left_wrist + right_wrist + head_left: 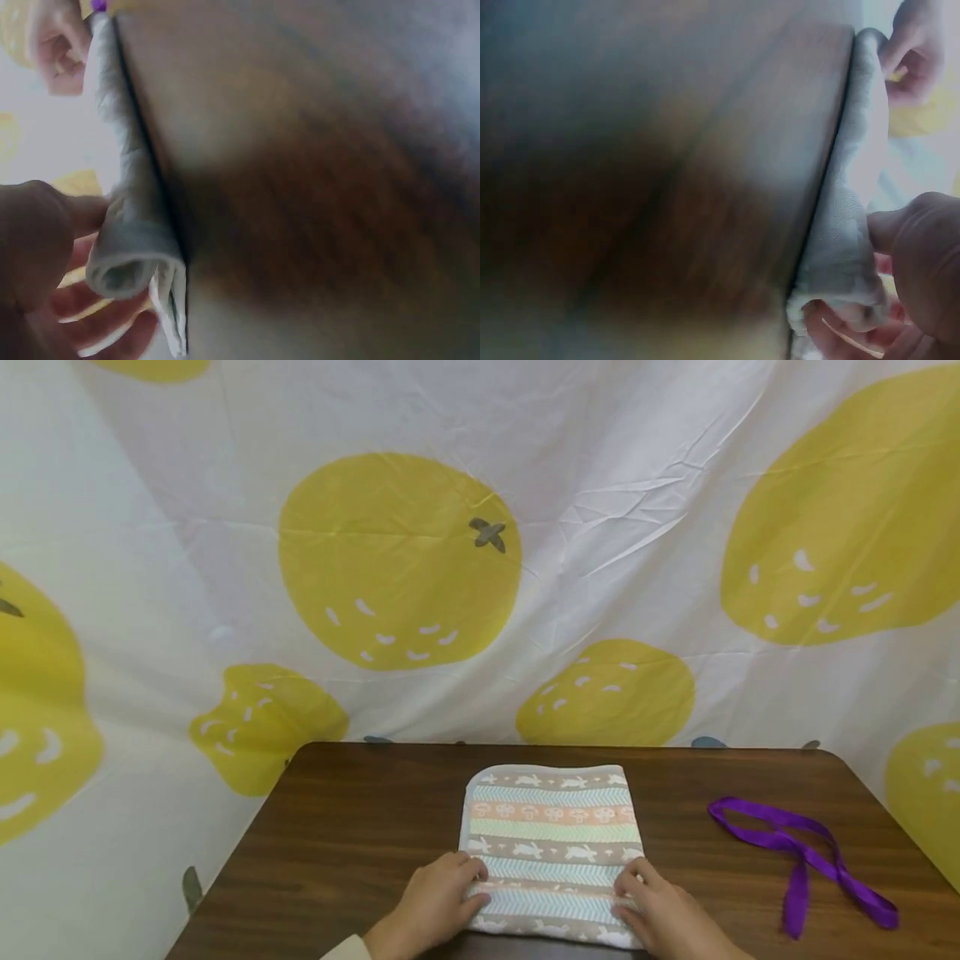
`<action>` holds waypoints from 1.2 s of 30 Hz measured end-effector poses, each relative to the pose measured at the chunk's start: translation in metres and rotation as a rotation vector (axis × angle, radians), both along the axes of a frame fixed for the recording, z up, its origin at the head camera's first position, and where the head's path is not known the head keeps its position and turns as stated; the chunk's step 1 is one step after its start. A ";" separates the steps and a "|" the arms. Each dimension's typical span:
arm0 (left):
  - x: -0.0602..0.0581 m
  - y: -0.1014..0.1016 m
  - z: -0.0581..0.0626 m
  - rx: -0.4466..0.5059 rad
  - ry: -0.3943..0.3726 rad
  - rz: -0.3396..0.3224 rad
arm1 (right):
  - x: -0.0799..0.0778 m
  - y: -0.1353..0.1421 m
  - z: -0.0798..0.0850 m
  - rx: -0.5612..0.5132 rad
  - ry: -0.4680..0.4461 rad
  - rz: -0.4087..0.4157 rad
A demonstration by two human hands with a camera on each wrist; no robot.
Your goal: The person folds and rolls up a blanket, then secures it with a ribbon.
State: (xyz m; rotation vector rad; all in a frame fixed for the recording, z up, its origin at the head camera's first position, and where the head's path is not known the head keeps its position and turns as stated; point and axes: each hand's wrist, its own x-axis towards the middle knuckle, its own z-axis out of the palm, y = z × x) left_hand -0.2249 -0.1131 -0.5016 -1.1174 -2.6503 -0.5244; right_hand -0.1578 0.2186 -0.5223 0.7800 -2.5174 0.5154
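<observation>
A folded cloth (pixel 555 839), striped in pastels with white rabbits, lies on the dark wooden table (pixel 352 827). My left hand (pixel 438 893) grips its left side near the front, thumb closest to me and fingers curled at the edge. At the opposite side my right hand (pixel 667 906) holds the near right part the same way. The left wrist view shows the near edge of the cloth (pixel 124 255) rolled over, its end a loose coil above flat layers. In the right wrist view, fingertips (pixel 832 330) press at the end of the roll (pixel 836 262).
To the right of the cloth, a purple ribbon (pixel 806 852) lies loosely looped on the table. Behind the table hangs a white curtain (pixel 600 568) printed with big yellow fruit. The table's far edge runs along the foot of that curtain.
</observation>
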 end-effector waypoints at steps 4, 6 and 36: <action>0.002 0.007 -0.002 -0.060 0.299 -0.096 | 0.000 -0.002 0.006 0.178 0.125 0.006; 0.003 0.010 -0.002 -0.095 0.394 -0.160 | -0.002 -0.004 0.009 0.241 0.181 0.042; 0.010 0.007 -0.007 -0.283 0.373 -0.300 | 0.006 -0.017 0.027 0.401 -0.081 0.087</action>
